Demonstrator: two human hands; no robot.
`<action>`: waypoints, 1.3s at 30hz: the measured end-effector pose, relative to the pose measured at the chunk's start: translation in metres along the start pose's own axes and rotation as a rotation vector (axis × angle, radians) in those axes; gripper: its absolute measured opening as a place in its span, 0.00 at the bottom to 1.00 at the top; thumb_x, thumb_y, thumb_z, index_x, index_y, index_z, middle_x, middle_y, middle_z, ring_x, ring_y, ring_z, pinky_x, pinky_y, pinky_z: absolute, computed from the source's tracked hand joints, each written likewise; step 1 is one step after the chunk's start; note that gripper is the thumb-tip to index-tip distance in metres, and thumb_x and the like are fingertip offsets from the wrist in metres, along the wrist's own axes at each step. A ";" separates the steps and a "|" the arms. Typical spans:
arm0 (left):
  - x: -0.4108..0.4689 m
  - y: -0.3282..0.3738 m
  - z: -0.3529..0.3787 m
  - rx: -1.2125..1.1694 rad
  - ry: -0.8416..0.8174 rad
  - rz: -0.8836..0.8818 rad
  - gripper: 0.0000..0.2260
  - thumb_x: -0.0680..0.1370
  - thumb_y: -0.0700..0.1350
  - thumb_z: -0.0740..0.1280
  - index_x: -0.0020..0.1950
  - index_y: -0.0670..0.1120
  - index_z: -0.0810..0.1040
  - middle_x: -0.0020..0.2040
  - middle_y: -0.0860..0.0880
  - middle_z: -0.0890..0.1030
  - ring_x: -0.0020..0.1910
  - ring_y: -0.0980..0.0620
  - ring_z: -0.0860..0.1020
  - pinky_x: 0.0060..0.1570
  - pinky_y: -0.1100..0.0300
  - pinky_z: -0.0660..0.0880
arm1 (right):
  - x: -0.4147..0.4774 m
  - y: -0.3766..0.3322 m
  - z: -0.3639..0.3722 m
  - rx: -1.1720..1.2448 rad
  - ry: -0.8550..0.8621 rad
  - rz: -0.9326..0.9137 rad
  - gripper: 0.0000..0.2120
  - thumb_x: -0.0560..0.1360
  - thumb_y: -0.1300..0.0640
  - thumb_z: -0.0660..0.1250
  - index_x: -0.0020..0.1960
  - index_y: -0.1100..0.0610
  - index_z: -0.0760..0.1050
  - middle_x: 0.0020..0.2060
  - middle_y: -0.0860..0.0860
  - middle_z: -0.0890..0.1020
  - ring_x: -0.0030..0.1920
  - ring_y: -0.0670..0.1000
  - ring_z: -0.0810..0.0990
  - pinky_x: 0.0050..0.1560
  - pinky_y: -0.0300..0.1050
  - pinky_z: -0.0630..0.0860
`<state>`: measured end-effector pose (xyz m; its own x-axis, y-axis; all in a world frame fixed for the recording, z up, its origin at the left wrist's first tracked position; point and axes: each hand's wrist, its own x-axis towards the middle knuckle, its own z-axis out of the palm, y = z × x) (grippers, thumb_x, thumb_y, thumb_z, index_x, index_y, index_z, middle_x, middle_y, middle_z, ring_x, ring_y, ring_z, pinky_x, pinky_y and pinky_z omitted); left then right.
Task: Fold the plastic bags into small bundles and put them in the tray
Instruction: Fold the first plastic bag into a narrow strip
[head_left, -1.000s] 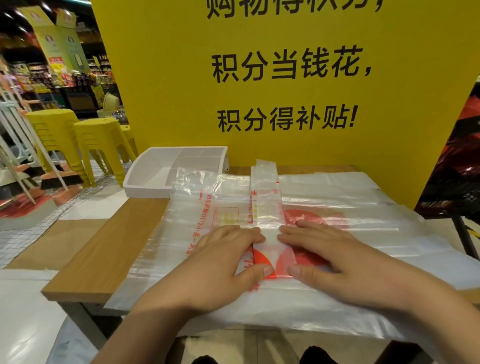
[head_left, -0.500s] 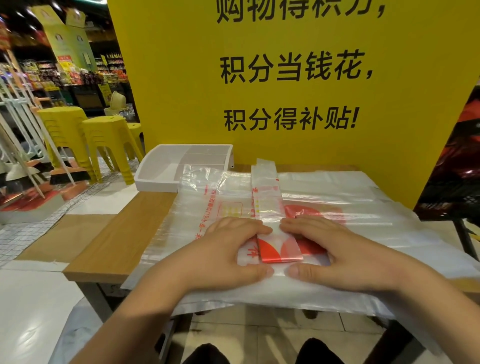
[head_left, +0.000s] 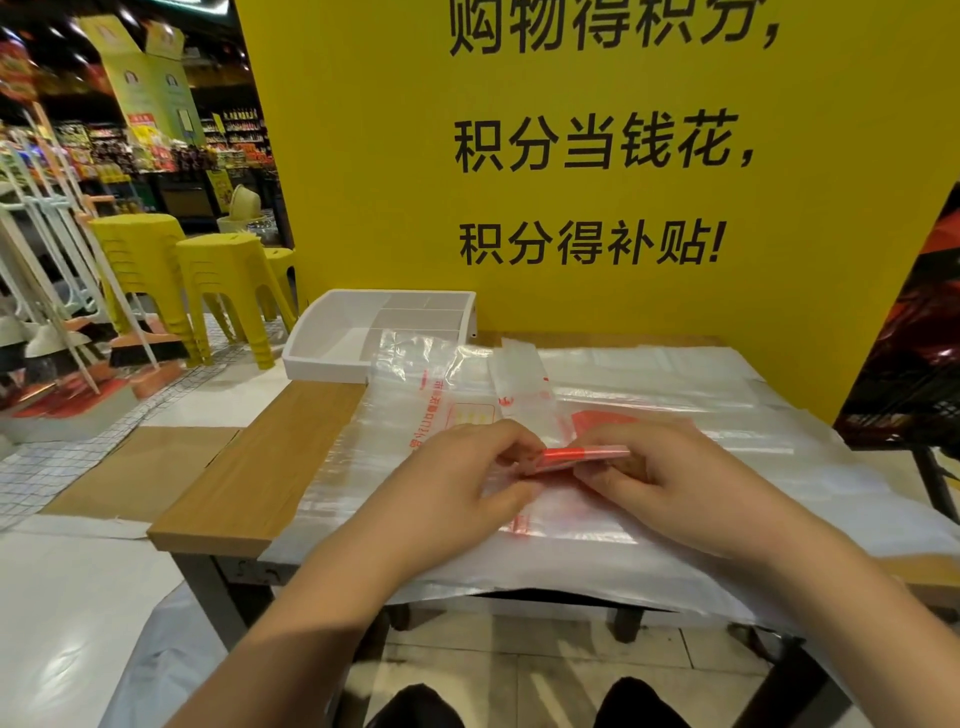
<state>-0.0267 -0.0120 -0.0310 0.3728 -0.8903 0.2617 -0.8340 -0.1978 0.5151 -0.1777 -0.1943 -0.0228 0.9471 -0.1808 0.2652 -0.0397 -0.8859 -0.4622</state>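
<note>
A clear plastic bag folded into a long narrow strip (head_left: 522, 379) lies on a stack of flat plastic bags (head_left: 675, 395) on the wooden table (head_left: 260, 478). Its near end is rolled up into a small red-printed fold (head_left: 576, 457). My left hand (head_left: 467, 483) pinches the left side of that fold with curled fingers. My right hand (head_left: 670, 478) grips the right side. The white tray (head_left: 332, 358) with dividers stands at the table's far left corner, apart from both hands.
A tall yellow sign board (head_left: 597, 156) rises directly behind the table. Yellow stools (head_left: 228, 280) and brooms (head_left: 130, 348) stand on the shop floor to the left. A dark red-and-black object (head_left: 914, 364) leans at the right edge. My knees show below the table.
Both hands went from lying flat on the strip to pinching its near end, which is now lifted and folded over away from me. The view shifted slightly left.
</note>
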 end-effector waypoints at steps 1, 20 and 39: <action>-0.006 0.000 -0.001 -0.019 0.024 0.023 0.13 0.78 0.51 0.70 0.62 0.56 0.78 0.56 0.61 0.80 0.58 0.64 0.76 0.60 0.61 0.73 | -0.005 -0.006 -0.002 0.003 0.007 -0.018 0.10 0.80 0.50 0.64 0.57 0.38 0.80 0.49 0.36 0.83 0.50 0.41 0.80 0.50 0.45 0.76; -0.034 0.011 0.021 -0.079 0.253 -0.168 0.07 0.79 0.55 0.66 0.57 0.59 0.75 0.44 0.62 0.77 0.55 0.64 0.70 0.52 0.67 0.68 | -0.016 -0.012 0.024 0.099 0.141 0.093 0.11 0.77 0.40 0.64 0.46 0.47 0.75 0.37 0.42 0.81 0.39 0.43 0.78 0.39 0.39 0.72; -0.019 0.010 0.032 0.190 0.238 -0.163 0.16 0.83 0.55 0.58 0.70 0.58 0.74 0.53 0.56 0.76 0.60 0.55 0.67 0.61 0.58 0.68 | -0.005 -0.020 0.046 -0.207 0.167 0.159 0.17 0.81 0.45 0.58 0.66 0.47 0.75 0.52 0.43 0.78 0.53 0.47 0.76 0.52 0.47 0.75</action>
<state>-0.0549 -0.0106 -0.0568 0.5734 -0.7243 0.3828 -0.8080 -0.4228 0.4104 -0.1667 -0.1563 -0.0534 0.8593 -0.3762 0.3466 -0.2631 -0.9061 -0.3312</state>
